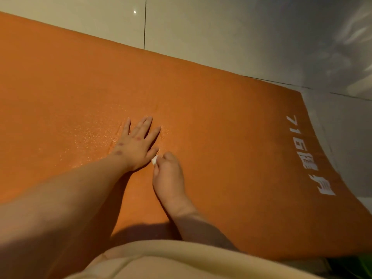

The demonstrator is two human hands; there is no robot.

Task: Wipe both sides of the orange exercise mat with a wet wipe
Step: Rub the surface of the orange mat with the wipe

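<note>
The orange exercise mat (221, 121) lies flat across the tiled floor and fills most of the view, with white printed characters near its right end. My left hand (136, 146) rests palm down on the mat, fingers straight and spread. Just right of it my right hand (169, 176) is curled round a small white wet wipe (154, 159), which peeks out at the fingertips and touches the mat beside my left thumb. A patch of the mat left of my left hand glistens wet.
Pale glossy floor tiles (201, 33) border the mat's far edge and right end. My beige clothing (161, 260) fills the bottom of the view. Something green (360, 266) shows at the bottom right corner.
</note>
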